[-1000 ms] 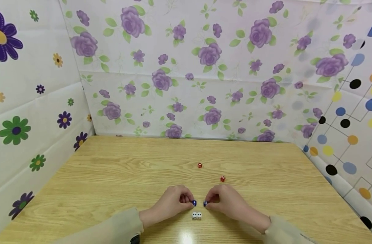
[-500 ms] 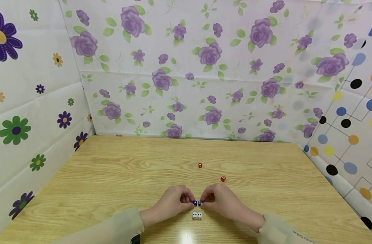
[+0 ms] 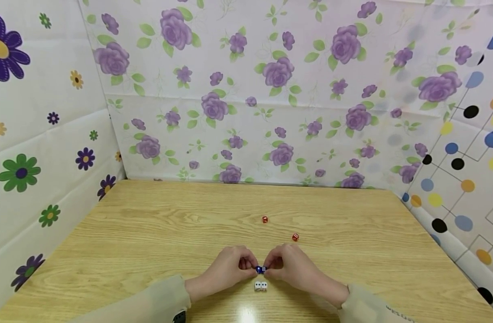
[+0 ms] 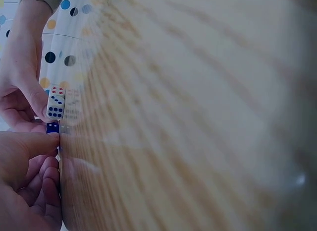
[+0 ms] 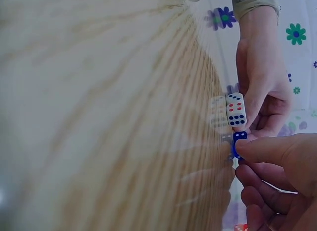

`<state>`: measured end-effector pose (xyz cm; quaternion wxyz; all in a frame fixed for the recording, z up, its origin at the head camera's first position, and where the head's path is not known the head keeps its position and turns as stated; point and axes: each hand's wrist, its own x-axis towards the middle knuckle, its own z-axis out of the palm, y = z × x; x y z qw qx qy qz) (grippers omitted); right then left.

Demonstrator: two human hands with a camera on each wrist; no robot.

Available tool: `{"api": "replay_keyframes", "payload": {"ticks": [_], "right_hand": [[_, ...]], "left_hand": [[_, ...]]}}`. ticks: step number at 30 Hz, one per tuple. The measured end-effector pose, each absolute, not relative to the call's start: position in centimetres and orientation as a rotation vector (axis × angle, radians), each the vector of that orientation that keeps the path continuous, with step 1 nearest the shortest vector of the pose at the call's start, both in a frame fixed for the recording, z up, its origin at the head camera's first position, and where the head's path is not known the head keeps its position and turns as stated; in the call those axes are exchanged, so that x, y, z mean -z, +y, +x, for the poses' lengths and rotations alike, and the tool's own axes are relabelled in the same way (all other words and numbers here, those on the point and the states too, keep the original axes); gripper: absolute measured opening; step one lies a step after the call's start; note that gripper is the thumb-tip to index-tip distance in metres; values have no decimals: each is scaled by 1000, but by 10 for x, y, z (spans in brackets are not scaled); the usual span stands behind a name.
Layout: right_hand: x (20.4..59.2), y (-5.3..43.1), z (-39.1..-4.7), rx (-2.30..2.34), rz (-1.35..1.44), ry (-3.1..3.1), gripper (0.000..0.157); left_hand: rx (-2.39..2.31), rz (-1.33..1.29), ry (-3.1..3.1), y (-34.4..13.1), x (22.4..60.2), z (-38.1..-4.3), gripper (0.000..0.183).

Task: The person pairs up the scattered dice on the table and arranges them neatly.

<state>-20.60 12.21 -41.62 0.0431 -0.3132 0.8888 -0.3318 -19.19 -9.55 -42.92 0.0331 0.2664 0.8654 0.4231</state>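
Note:
Two small blue dice sit side by side on the table in the head view, their faces meeting. My left hand [image 3: 229, 268] pinches the left blue die [image 3: 258, 269] between thumb and fingers. From the other side, my right hand [image 3: 293, 269] pinches the right blue die [image 3: 264, 269]. Just nearer to me stand two white dice, a left white die [image 3: 257, 286] and a right white die [image 3: 264, 286], set against each other. In the right wrist view the right thumb [image 5: 262, 147] covers part of the blue dice [image 5: 239, 137].
Farther back on the wooden table [image 3: 182, 224] lie two red dice: one red die [image 3: 265, 220] behind the hands, another red die [image 3: 296, 237] just beyond the right hand. Patterned cloth [image 3: 246, 125] stands along the table's back and both sides.
My right hand has slid its blue die leftward until it meets the other blue die. The left hand has stayed nearly still; white and red dice have not moved.

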Motion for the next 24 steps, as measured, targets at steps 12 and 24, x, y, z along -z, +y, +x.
{"api": "replay_keyframes", "payload": {"ticks": [12,24], "right_hand": [[417,123,-205,1055,-956,2690,8],[417,123,-205,1065,-951,2674,8]], "left_hand": [[-1304,824,2664,-95,430,-192,9],[-1297,820,2670,-95,430,-192,9]]}}
